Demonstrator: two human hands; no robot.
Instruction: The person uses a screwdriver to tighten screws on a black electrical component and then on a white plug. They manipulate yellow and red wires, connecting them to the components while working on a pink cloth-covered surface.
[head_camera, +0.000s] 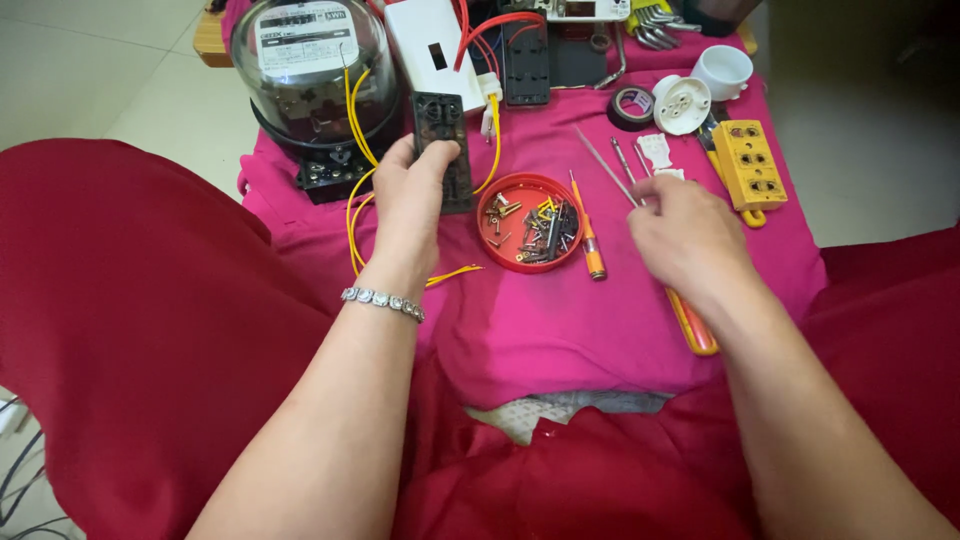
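Hands (410, 195) (685, 235) grip block (445, 150), screwdriver (690, 320)

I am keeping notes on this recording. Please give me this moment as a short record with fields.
Left hand: left hand grips a black terminal block
Right hand: right hand on an orange screwdriver, shaft pointing away
Between hands: red dish of screws; small orange tester screwdriver beside it
Behind: glass-domed electric meter with yellow wires
Far right: yellow socket strip, white lamp holder, black tape roll
Surface: pink cloth
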